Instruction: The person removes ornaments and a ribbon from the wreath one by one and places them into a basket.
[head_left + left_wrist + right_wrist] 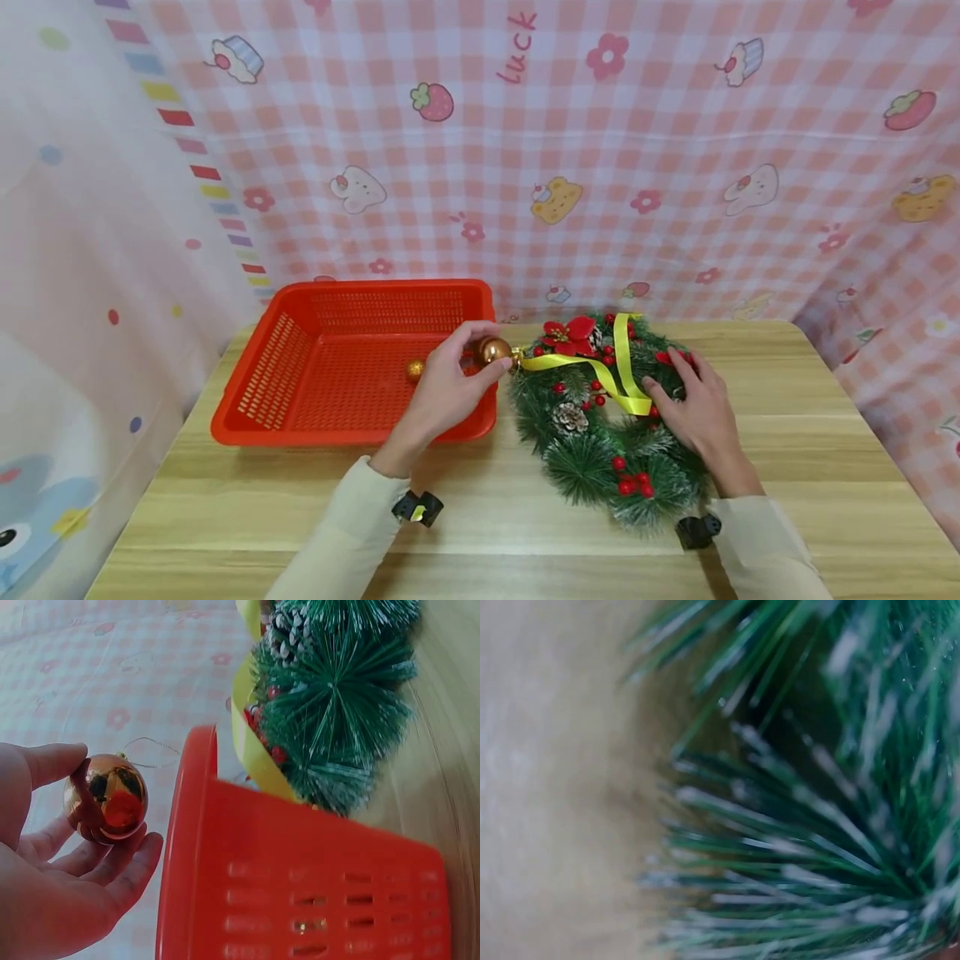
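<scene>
Pink checked cloth (pixel 480 150) behind wood-grain surface (pixel 795 450). Left hand (pixel 447 382), centre frame: fingers grip copper-coloured bauble (pixel 492 351) near red basket's (pixel 300 437) right rim. Right hand (pixel 696 410), right of centre: fingers spread, resting on green wreath (pixel 581 468) under yellow ribbon (pixel 622 346).

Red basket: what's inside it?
A small glittery gold ball lies on the floor of the red basket. The left hand, holding a shiny ball, covers part of the basket's right side; anything behind it cannot be seen.
</scene>
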`<state>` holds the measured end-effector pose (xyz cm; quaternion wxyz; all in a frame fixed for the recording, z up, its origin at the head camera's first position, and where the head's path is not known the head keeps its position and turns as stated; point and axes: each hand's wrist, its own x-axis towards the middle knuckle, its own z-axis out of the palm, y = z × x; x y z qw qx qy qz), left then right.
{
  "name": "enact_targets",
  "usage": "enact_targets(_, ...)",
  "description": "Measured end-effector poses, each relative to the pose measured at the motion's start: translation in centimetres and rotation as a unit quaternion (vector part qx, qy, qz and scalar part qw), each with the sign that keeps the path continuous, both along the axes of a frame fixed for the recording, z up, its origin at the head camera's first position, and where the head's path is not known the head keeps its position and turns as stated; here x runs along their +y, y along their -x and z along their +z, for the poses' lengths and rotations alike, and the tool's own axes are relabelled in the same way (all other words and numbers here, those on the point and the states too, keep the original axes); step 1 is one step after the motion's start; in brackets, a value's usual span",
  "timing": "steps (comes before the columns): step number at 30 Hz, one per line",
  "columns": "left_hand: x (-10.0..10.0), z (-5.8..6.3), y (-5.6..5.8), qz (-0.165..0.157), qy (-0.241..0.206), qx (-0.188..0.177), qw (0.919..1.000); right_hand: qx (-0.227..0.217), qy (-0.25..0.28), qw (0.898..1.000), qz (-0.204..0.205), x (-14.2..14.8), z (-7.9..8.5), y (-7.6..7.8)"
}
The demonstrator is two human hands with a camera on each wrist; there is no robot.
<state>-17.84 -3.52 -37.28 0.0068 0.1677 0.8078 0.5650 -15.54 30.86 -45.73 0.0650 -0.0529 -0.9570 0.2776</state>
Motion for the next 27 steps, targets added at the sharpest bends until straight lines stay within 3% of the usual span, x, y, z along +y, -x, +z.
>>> enact_targets(19, -3.2, 0.2, -0.1, 0.047, 0.001, 0.013, 0.9988, 0.008, -0.001, 1.000, 0.002, -0.1, 0.1, -0.2)
enact_targets(27, -4.5, -0.1, -0.1, 0.064, 0.009, -0.002, 0.9979, 0.005, 0.000, 1.000, 0.002, -0.1, 0.2, -0.1)
